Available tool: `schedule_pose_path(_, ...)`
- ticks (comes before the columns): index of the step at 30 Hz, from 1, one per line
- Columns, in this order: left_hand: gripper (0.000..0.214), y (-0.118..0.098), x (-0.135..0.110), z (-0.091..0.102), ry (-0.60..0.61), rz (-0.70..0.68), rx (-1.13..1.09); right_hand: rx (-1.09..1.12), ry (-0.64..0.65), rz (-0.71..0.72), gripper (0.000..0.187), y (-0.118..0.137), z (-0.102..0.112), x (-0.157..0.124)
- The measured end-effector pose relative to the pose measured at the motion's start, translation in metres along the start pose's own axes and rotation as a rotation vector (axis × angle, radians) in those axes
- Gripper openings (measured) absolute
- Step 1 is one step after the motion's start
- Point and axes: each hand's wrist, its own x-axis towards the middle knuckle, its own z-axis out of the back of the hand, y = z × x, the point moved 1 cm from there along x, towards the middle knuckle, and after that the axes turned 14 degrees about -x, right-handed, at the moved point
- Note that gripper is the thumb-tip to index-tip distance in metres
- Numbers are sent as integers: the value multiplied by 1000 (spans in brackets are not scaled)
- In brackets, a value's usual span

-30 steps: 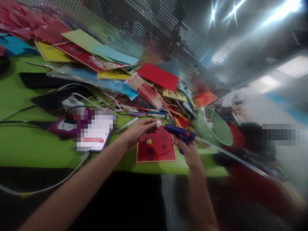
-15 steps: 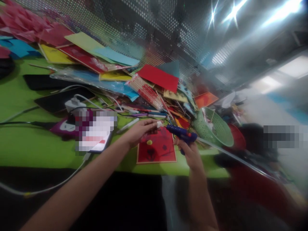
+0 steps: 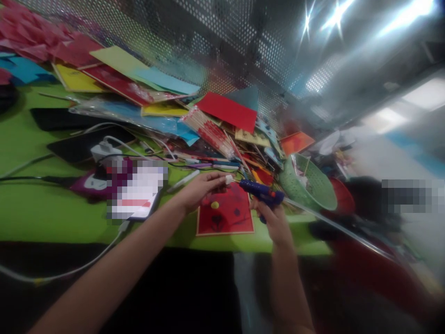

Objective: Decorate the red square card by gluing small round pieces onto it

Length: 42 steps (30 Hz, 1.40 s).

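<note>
A blue hot glue gun [image 3: 261, 192] is gripped in my right hand [image 3: 274, 218], its nozzle pointing left and a long clear glue stick [image 3: 333, 223] jutting out of its back. Between the fingertips of my left hand [image 3: 205, 188] is a small white piece [image 3: 229, 179], too small to name, close to the nozzle; whether they touch I cannot tell. Below both hands lies a red square panel [image 3: 225, 221] with a thin light frame, bearing dark shapes and a yellow dot [image 3: 215, 205]. My left hand hides part of its upper left corner.
On the green table [image 3: 79, 227], a phone [image 3: 141, 192] and a purple power strip [image 3: 91, 182] with cables sit to the left. Coloured paper, bundled sticks [image 3: 212, 134] and pens pile up behind. A green basket [image 3: 321, 190] stands at the right.
The view has shifted very slightly. Both hands keep nearly the same place, with the glue gun's nozzle still near the white piece.
</note>
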Motion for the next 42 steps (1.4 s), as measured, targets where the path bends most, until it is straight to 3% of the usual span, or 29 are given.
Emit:
schedule_pose_path(11,41,3,5,2,6,-118,202,533,-8,45,48,-14,5,-10)
schedule_pose_path(17,42,5,11,-3,25,-201,610,583,-56,10,47,-48,22,-24)
schedule_pose_path(22,33,7,17,-18,115,-292,1027,659,-87,4,48,-73,27,-34)
schedule_pose_path(30,24,11,22,-40,218,-287,1265,692,-110,-15,49,-97,29,-38)
schedule_pose_path(37,25,19,33,-49,350,-339,1667,683,-130,-71,53,-109,31,-40)
schedule_pose_path(42,24,32,40,-51,370,-287,1822,722,-122,-69,53,-113,31,-41)
